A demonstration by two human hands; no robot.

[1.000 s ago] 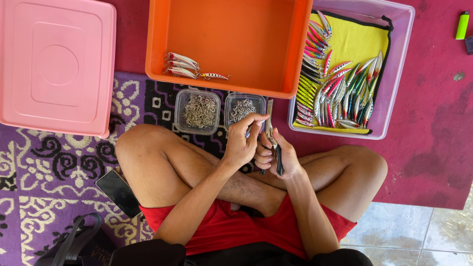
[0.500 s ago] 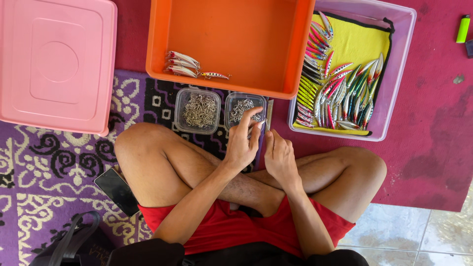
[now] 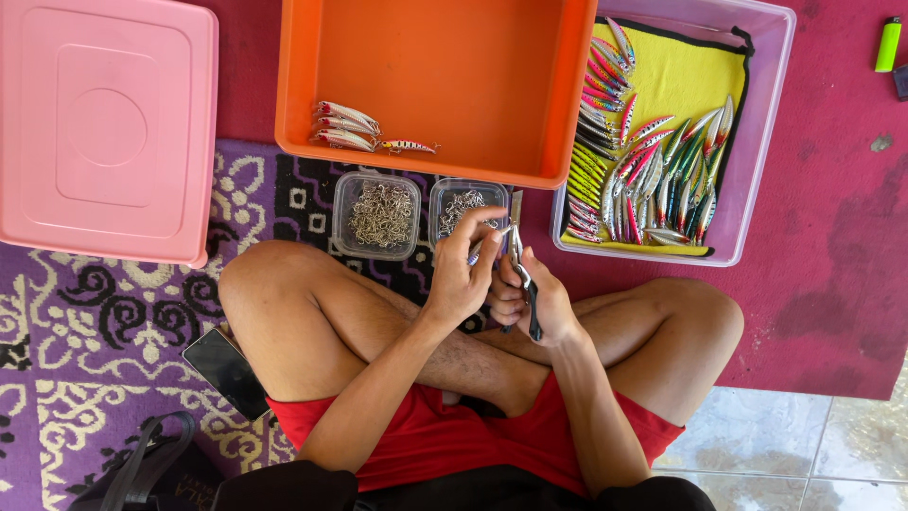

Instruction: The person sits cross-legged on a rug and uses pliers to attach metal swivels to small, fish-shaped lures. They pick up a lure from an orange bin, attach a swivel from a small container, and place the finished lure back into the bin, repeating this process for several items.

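The hands (image 3: pixel 497 279) hide whatever the pliers (image 3: pixel 525 284) grip; the pink lid (image 3: pixel 104 132) is cut off.

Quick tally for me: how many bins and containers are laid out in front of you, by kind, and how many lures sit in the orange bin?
Pink lidded bin: 1
Orange bin: 1
Clear lilac bin with yellow cloth: 1
Small clear tubs of metal hooks: 2
Total containers: 5
Lures in the orange bin: 4, lying at its left front corner
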